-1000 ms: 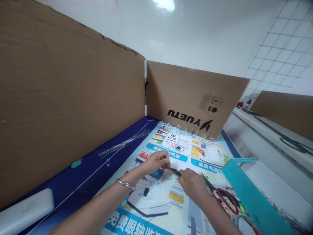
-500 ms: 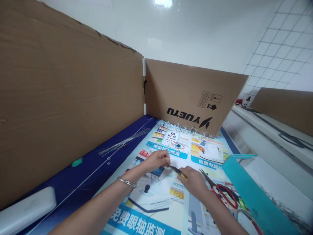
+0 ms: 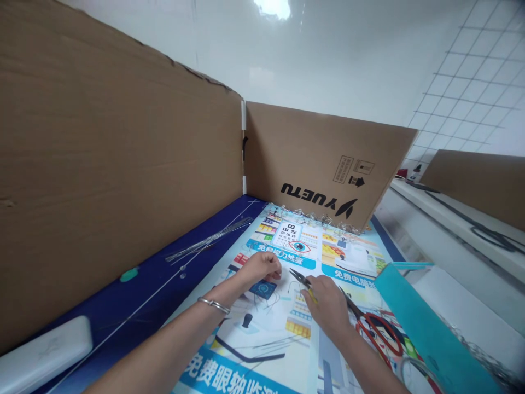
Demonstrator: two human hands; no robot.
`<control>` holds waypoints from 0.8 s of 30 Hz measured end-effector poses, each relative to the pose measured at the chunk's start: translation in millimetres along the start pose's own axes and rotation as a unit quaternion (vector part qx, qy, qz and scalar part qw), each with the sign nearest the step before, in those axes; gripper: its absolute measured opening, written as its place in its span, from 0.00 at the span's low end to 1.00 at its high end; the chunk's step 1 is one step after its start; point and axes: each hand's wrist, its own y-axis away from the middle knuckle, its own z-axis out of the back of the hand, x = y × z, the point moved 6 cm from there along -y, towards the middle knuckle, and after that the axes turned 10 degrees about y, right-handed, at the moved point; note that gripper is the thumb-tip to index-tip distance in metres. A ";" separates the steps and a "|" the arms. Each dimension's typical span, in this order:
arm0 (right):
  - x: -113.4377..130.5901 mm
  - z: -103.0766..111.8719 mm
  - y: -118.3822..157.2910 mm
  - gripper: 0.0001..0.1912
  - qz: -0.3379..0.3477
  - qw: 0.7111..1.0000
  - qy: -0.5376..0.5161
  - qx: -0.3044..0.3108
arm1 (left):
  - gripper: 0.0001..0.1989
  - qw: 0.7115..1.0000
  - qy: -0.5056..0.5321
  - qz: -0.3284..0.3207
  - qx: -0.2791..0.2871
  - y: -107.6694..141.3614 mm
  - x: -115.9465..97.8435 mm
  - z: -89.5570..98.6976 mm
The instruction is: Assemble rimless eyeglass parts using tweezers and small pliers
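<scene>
Fig.: R hand [image 3: 324, 306] pinching yellow-handled needle-nose pliers [image 3: 301, 280], bench front centre; L hand [image 3: 260, 268] curled, grip unclear. Bent wire bits [image 3: 266, 306] lie on printed poster [image 3: 348, 257]; straight wires [image 3: 209, 241] remain on blue mat [image 3: 221, 219], L edge.

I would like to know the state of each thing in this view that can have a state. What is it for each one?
left hand, fingers curled, above the printed poster
right hand, gripping the yellow-handled pliers
yellow-handled pliers, jaws apparently slightly open
red-handled scissors, lying on the poster, blades shut
cardboard panel, upright
teal board, tilted
</scene>
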 end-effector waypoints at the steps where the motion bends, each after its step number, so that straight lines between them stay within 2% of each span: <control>1: 1.0 4.2 -1.1 0.14 0.011 1.000 0.012 -0.018 | 0.13 1.000 0.012 0.012 0.004 1.2 0.6 -1.5; 7: 10.4 15.5 -3.0 0.14 0.104 0.989 0.092 -0.044 | 0.13 0.994 0.072 0.054 0.060 6.1 8.6 -15.3; 13: 20.0 20.5 -1.0 0.17 0.185 0.973 0.130 -0.032 | 0.13 0.993 0.082 0.059 0.065 4.8 13.9 -15.2; 17: 26.4 25.0 -0.9 0.17 0.213 0.967 0.140 -0.024 | 0.14 0.993 0.070 0.071 0.064 4.9 14.7 -15.7; 24: 31.4 24.8 0.3 0.17 0.233 0.960 0.150 -0.046 | 0.11 0.993 0.037 0.089 0.063 7.8 15.5 -18.7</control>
